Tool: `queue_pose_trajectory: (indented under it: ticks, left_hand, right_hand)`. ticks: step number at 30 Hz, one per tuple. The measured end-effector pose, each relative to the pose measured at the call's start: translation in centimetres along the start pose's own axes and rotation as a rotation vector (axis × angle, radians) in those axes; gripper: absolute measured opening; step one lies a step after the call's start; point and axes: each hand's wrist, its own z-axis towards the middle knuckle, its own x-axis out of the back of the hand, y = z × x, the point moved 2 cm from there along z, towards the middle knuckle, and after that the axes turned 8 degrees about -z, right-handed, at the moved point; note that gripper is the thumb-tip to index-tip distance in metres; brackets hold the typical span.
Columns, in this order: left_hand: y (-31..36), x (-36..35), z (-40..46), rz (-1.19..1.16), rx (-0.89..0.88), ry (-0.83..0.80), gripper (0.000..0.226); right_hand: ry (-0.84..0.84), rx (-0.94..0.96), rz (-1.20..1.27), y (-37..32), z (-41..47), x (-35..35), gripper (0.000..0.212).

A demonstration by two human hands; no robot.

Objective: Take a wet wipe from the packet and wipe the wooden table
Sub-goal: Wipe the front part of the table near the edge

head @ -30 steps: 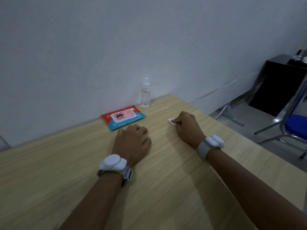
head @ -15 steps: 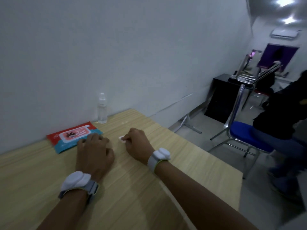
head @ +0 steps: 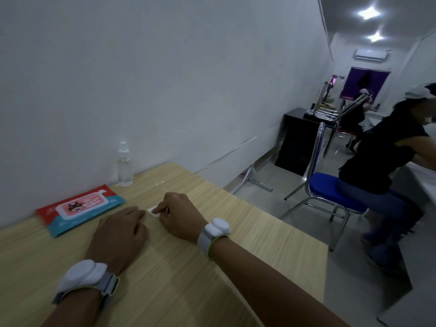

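A wooden table against the wall carries a wipes packet, clear bottle and both hands.

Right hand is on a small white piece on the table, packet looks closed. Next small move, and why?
Probably slide the right hand across the light wooden table, pressing the small folded white wipe flat. The wipe is already out, pinched under that hand's fingers on the wood; the red and blue wet wipe packet lies apart near the wall, its flap apparently closed. The left hand rests beside the wipe, clear of a rightward stroke.
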Motion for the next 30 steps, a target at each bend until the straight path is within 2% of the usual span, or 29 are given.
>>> queue_pose_trajectory:
  ticks: [4,6,10,14,16,19,22,27,30]
  left_hand:
    - [-0.1,0.0,0.0,0.047,-0.011,0.015,0.042]
    - [-0.1,0.3,0.0,0.063,-0.001,0.024,0.043]
    - [-0.1,0.2,0.0,0.046,0.021,0.037,0.043]
    - [-0.1,0.1,0.2,0.05,0.032,0.014,0.044]
    - [0.0,0.2,0.1,0.049,0.035,0.013,0.043]
    - [-0.1,0.3,0.0,0.056,0.035,0.013,0.043]
    - [-0.2,0.1,0.0,0.071,0.027,0.026,0.043]
    - [-0.2,0.2,-0.1,0.094,0.037,-0.018,0.047]
    - [-0.1,0.1,0.1,0.067,0.051,-0.037,0.047]
  right_hand:
    - [0.058,-0.1,-0.108,1.8,1.1,1.2,0.024]
    - [0.086,-0.146,-0.069,2.0,1.3,1.2,0.022]
    - [0.136,-0.123,-0.024,1.2,1.1,-0.3,0.022]
    - [0.141,-0.148,-0.174,1.6,2.4,-0.1,0.024]
    - [0.11,-0.164,-0.161,1.7,2.8,0.2,0.024]
    - [0.08,-0.075,-0.09,0.4,2.2,-0.7,0.019]
    - [0.097,-0.013,-0.15,0.4,1.6,-1.0,0.019]
    - [0.146,-0.176,-0.157,2.7,2.6,0.1,0.02]
    - [0.15,-0.105,-0.097,2.5,2.4,-1.0,0.017]
